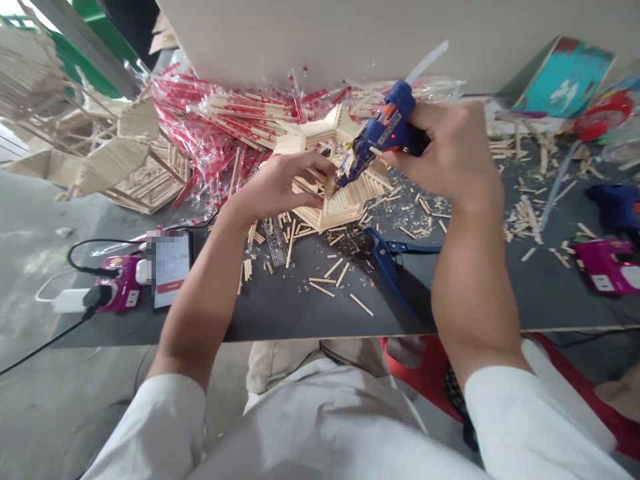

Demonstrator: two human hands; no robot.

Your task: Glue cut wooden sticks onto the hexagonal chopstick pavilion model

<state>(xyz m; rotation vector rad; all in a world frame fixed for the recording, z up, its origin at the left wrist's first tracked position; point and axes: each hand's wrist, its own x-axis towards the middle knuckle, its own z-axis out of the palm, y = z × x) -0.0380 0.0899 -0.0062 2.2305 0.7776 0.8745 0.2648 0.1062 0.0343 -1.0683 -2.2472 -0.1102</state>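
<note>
Right hand: closed around the blue glue gun, nozzle down at the stick model, table centre.
Left hand: fingers curled, pressing the model at 9 o'clock of the nozzle.
Risk: hot glue could reach those fingertips — they sit close; pressure might shift sticks.

On the board before you, the stick model sits centre, packets behind it, phone left, cutters just in front, perhaps another glue gun far right.
</note>
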